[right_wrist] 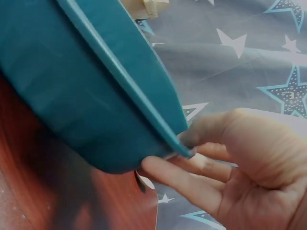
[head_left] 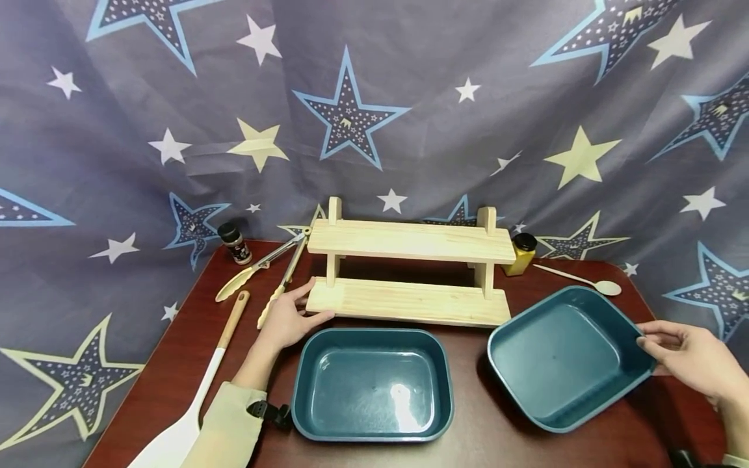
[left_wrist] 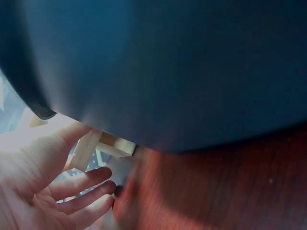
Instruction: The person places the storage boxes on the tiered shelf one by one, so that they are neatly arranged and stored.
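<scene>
My left hand [head_left: 288, 320] is at the left end of a two-tier wooden rack [head_left: 406, 302], its thumb along the front edge and its index finger at the far corner. In the left wrist view, the other fingers of that hand [left_wrist: 33, 177] are spread apart beside the wood. My right hand [head_left: 696, 357] pinches the right rim of a teal rectangular tray [head_left: 556, 354], which is tilted and partly raised off the table. The right wrist view shows the thumb inside the tray's [right_wrist: 86, 96] rim and fingers beneath it. A second teal tray [head_left: 374, 390] lies flat before the rack.
Tongs [head_left: 281, 286], a dark-capped spice jar [head_left: 235, 244] and a white spatula [head_left: 201, 383] lie or stand at left. A yellow jar [head_left: 519, 255] and a pale spoon [head_left: 605, 287] are at right. A star-patterned curtain [head_left: 374, 130] hangs behind the reddish table [head_left: 468, 416].
</scene>
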### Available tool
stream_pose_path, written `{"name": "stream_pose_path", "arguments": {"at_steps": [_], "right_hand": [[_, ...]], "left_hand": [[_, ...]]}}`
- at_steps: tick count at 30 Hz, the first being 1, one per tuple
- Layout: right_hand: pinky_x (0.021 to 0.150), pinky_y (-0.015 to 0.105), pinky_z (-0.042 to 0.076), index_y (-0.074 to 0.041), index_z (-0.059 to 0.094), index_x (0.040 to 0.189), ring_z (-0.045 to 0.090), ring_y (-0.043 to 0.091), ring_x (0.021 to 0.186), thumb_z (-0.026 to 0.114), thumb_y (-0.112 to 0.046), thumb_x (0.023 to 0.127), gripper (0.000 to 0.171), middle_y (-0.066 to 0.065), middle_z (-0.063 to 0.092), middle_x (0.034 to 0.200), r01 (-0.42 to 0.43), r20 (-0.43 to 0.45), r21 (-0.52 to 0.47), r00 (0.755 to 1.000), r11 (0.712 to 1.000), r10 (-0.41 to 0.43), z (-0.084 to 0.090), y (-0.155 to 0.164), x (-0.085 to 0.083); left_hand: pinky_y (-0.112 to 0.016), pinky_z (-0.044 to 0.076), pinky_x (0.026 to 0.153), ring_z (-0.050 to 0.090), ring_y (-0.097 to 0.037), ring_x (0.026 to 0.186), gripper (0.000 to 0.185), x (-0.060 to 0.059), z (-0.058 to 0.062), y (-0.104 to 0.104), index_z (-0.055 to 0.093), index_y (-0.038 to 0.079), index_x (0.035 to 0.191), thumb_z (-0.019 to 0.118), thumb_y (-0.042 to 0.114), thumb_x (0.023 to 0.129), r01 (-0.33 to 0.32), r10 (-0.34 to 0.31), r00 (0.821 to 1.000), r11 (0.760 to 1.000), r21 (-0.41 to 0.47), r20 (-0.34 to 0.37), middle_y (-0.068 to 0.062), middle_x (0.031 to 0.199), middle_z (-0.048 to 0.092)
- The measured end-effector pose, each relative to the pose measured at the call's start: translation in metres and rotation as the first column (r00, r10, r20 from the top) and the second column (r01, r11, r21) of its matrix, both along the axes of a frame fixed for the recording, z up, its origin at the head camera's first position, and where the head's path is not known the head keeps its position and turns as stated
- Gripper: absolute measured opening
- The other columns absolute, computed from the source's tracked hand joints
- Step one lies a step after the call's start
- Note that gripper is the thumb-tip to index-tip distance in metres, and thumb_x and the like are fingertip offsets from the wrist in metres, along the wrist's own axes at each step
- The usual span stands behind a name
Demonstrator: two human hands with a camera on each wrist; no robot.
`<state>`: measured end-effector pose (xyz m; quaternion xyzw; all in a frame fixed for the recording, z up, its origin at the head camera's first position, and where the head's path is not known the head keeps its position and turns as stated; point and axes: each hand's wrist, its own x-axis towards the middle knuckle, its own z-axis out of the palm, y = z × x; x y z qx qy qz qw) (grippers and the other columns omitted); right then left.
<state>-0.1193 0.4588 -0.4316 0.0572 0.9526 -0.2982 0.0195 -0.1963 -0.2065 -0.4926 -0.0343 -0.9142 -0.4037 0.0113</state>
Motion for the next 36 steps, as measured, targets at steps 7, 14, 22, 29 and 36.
{"name": "stream_pose_path", "arguments": {"at_steps": [7, 14, 22, 29, 36], "right_hand": [[0.052, 0.029, 0.057, 0.024, 0.06, 0.127, 0.063, 0.0, 0.057, 0.059, -0.005, 0.106, 0.036, 0.037, 0.074, 0.098, 0.098, -0.089, 0.062, 0.992, 0.993, -0.093, 0.005, -0.002, 0.005], [0.038, 0.028, 0.043, -0.042, 0.074, 0.093, 0.051, 0.003, 0.039, 0.058, -0.008, 0.106, 0.04, -0.021, 0.07, 0.069, 0.148, -0.178, -0.161, 0.968, 0.976, -0.176, 0.014, -0.005, 0.007], [0.042, 0.021, 0.05, -0.053, 0.064, 0.085, 0.06, -0.006, 0.049, 0.053, -0.003, 0.105, 0.055, -0.038, 0.062, 0.073, 0.103, -0.232, -0.38, 0.951, 0.919, -0.203, 0.037, -0.019, -0.004], [0.035, 0.031, 0.038, -0.046, 0.06, 0.097, 0.043, 0.01, 0.032, 0.053, -0.02, 0.109, 0.03, -0.036, 0.057, 0.067, 0.15, -0.214, -0.236, 0.956, 0.96, -0.202, 0.059, -0.048, -0.02], [0.037, 0.024, 0.039, -0.041, 0.062, 0.094, 0.045, 0.003, 0.036, 0.053, -0.017, 0.108, 0.029, -0.033, 0.062, 0.071, 0.145, -0.208, -0.351, 0.951, 0.925, -0.229, 0.077, -0.075, -0.043]], "left_hand": [[-0.051, 0.061, 0.093, 0.076, -0.035, 0.111, 0.092, 0.004, 0.002, -0.001, 0.046, 0.004, 0.16, 0.09, 0.037, 0.086, -0.005, 0.004, 1.0, 0.999, -0.033, -0.005, -0.026, 0.124, 0.076], [-0.041, 0.06, 0.079, 0.077, -0.025, 0.089, 0.091, 0.005, 0.004, 0.002, 0.048, 0.004, 0.159, 0.091, 0.037, 0.085, -0.008, 0.007, 1.0, 0.998, -0.057, -0.024, -0.021, 0.106, 0.081], [-0.03, 0.053, 0.068, 0.067, -0.01, 0.07, 0.093, 0.005, -0.002, 0.004, 0.048, 0.005, 0.16, 0.091, 0.04, 0.085, -0.007, 0.007, 1.0, 0.999, -0.043, -0.008, -0.018, 0.097, 0.082], [-0.029, 0.05, 0.066, 0.066, -0.011, 0.069, 0.093, 0.005, -0.002, 0.003, 0.048, 0.005, 0.16, 0.091, 0.039, 0.085, -0.015, 0.015, 1.0, 0.998, -0.055, -0.012, -0.018, 0.096, 0.082], [-0.03, 0.049, 0.064, 0.062, -0.01, 0.062, 0.093, 0.002, -0.002, 0.002, 0.047, 0.006, 0.16, 0.091, 0.04, 0.085, -0.018, 0.017, 1.0, 0.998, -0.062, -0.02, -0.018, 0.094, 0.081]]}}
